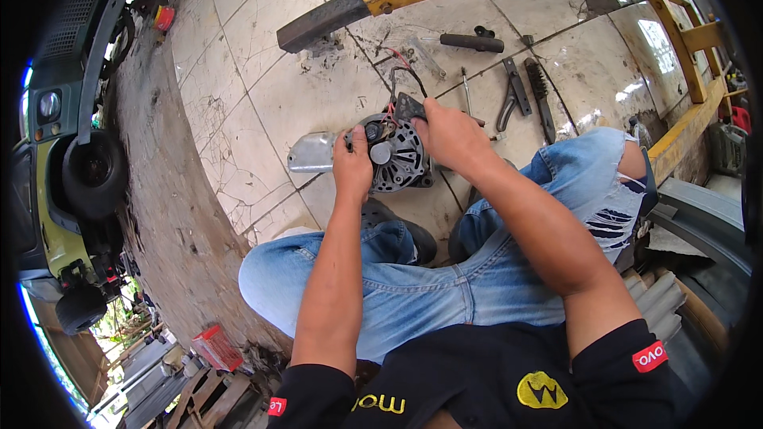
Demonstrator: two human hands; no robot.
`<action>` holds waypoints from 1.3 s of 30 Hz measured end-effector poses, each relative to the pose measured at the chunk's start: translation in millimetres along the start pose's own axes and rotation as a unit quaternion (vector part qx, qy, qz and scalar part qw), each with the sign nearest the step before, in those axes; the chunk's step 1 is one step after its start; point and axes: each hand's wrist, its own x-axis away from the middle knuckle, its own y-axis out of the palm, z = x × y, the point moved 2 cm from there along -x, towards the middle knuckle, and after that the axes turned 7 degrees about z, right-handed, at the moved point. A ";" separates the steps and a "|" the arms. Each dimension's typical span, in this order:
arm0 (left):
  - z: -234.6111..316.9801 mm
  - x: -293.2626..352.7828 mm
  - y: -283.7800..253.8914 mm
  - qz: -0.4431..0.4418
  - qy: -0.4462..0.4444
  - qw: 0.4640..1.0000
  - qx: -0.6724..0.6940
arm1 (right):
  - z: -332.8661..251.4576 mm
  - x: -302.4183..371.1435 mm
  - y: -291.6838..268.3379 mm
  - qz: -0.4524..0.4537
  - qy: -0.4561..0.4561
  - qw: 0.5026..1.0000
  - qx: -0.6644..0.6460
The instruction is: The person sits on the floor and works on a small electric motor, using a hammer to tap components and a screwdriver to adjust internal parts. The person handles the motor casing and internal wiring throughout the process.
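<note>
Probably the alternator (401,163), low on the tiled floor (254,48) between the hands, is heavy and stiff, best held by its metal rim; the thin wires (410,71) look more fragile. The left hand (352,167) lies against the casing, thumb on top; how firmly it grips cannot be told. The right hand (453,137) pinches the edge of one black part (409,107). Counted: one alternator, one metal plate (312,152), one brush (540,99), one rod (466,89), one hooked tool (515,91) and one black-handled tool (469,42).
</note>
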 end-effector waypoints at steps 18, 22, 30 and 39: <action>3.6 -1.7 3.6 0.002 0.018 0.998 -0.054 | 12.3 -4.1 3.1 -0.004 -0.042 0.999 0.014; 7.3 0.6 1.2 0.008 0.008 0.999 -0.047 | 7.1 -1.7 -0.6 0.018 -0.022 1.000 0.012; 4.9 -1.4 -1.2 0.017 0.021 0.998 -0.052 | 3.5 -0.1 -2.6 0.019 -0.021 0.999 0.016; 14.3 -0.3 2.8 -0.009 0.017 0.999 -0.043 | 9.1 1.3 2.0 0.031 -0.027 0.999 0.016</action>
